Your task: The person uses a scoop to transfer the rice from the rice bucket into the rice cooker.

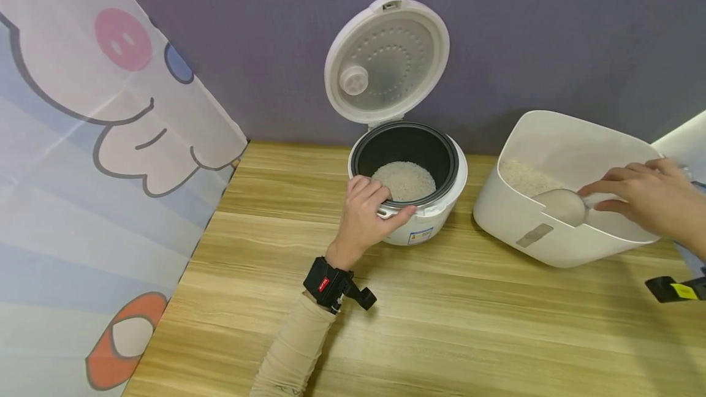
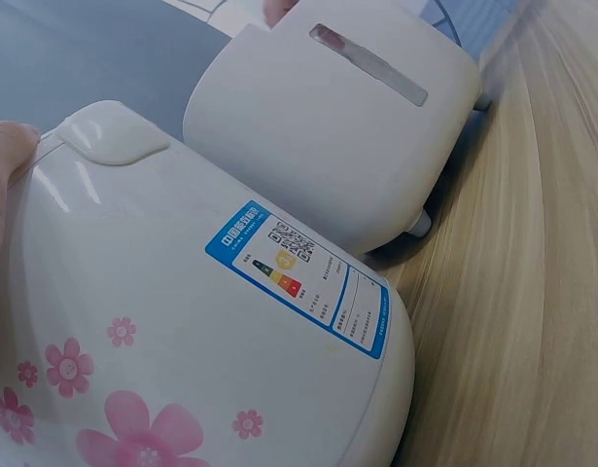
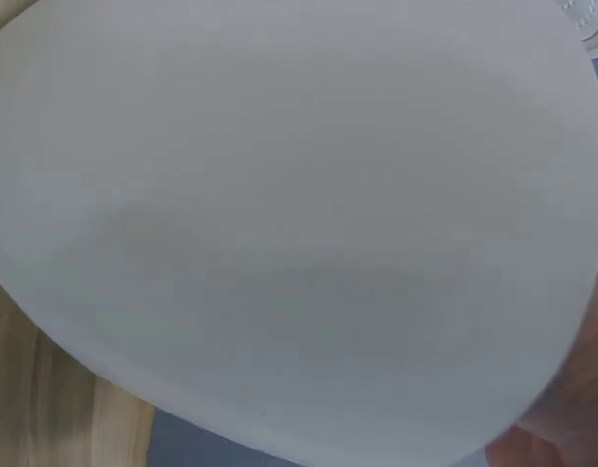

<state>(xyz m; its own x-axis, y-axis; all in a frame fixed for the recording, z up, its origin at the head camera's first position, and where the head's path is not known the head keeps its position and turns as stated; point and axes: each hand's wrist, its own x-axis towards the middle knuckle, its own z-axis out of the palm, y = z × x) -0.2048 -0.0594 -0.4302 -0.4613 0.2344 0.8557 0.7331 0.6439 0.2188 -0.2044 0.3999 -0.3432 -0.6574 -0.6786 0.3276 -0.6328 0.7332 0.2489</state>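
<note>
Both cooker (image 1: 408, 144) and bin (image 1: 581, 239) hold rice (image 1: 407, 181); left hand (image 1: 365, 208) grips the cooker, right hand (image 1: 648, 193) a scoop (image 1: 565, 207).

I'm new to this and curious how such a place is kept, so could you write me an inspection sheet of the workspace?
Surface: wood-grain tabletop.
Job's things: white rice cooker, its lid raised, with rice in the dark inner pot; white open-topped bin, also holding rice; scoop at the bin's mouth, its load unclear.
Clutter: nothing seen.
Grips: left grip (bare hand) holds the rice cooker at its near side; right grip (bare hand) holds the scoop by its handle.
Cables: nothing seen.
Surroundings: grey backdrop behind; cartoon-printed sheet at the left.
</note>
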